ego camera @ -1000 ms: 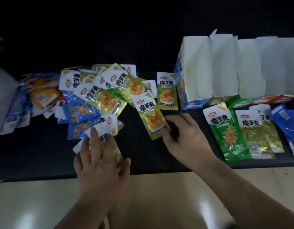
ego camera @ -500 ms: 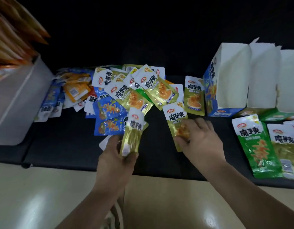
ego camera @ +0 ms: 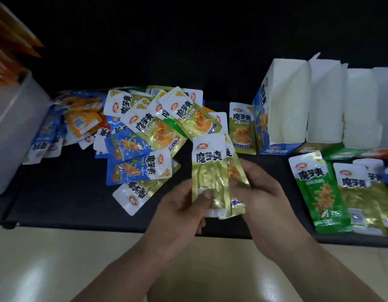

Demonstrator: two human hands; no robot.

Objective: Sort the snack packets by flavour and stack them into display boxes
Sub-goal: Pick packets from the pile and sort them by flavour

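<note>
2 gold pkts point(ego camera: 210, 171) pinched upright: L hand point(ego camera: 180, 216) + R hand point(ego camera: 265, 199).

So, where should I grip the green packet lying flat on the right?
Pinch the near end seam of the green packet, coming from your own side: it lies flat, that end is free, and a gold packet crowds its right side.

Black tabletop point(ego camera: 57, 192): bare patch front-left, between translucent white plastic bin point(ego camera: 12, 131) and loose heap of blue, gold and orange foil snack packets point(ego camera: 145, 136). Centre front: left hand point(ego camera: 180, 214) and right hand point(ego camera: 262, 203) gripping gold foil packets point(ego camera: 210, 177). Narrow bare strip to their right, before flat-lying green foil packet point(ego camera: 319, 192). Rear right: row of open white-lined cardboard display boxes point(ego camera: 297, 110) walling the back.
</note>
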